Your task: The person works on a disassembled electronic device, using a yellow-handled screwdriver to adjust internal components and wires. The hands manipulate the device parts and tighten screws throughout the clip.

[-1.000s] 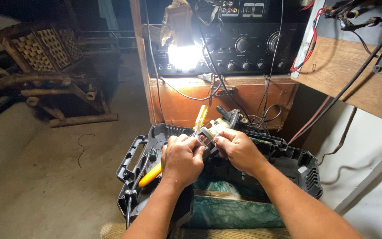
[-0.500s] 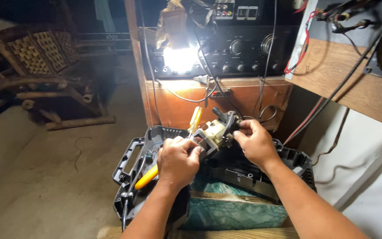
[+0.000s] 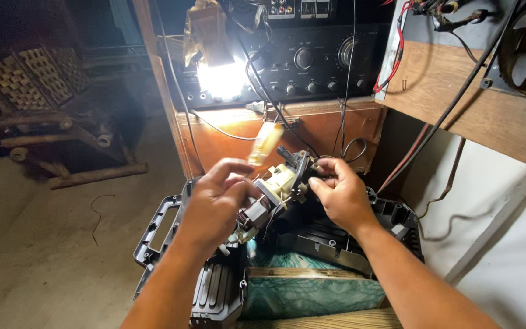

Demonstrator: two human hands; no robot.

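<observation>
- Cream-and-grey plastic motor assembly (image 3: 273, 194), wires trailing, is held in the air between both hands, above the open black plastic tool case (image 3: 391, 214) on the floor.
- The left hand (image 3: 217, 204) is curled round the assembly's lower, copper-wound end, and its fingers also pinch a blurred screwdriver with a translucent yellow handle (image 3: 265, 144) pointing up.
- The right hand (image 3: 339, 195) grips the assembly's dark upper end with its fingertips.
- Behind, a bright lamp (image 3: 221, 79) glares in front of a black audio amplifier (image 3: 312, 58) in a wooden cabinet (image 3: 324, 131).
- A teal marbled block (image 3: 312, 295) lies against the case's near edge.
</observation>
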